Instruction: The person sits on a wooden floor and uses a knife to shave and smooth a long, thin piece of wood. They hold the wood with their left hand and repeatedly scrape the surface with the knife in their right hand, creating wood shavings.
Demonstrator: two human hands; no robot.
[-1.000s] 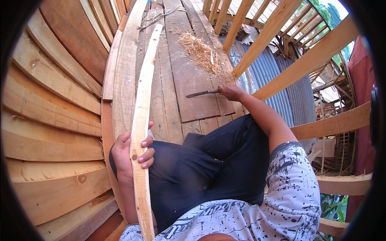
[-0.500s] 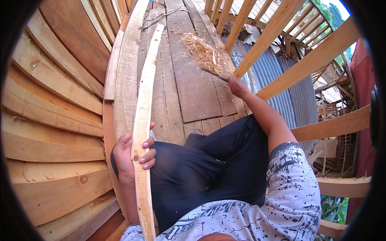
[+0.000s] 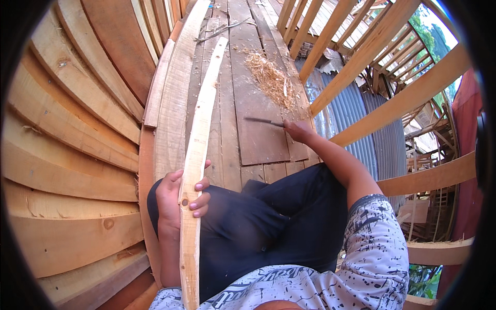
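Left hand (image 3: 178, 199) grips slat (image 3: 199, 150); right hand (image 3: 298, 130) grips blade (image 3: 263, 121). Risk: loose slat end swings, blade slips.

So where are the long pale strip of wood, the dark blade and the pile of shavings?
long pale wood strip (image 3: 199, 139), head view, middle of its length.
dark blade (image 3: 262, 121), head view, mid-blade, ahead of the right hand (image 3: 298, 130).
shavings pile (image 3: 268, 78), head view, centre.
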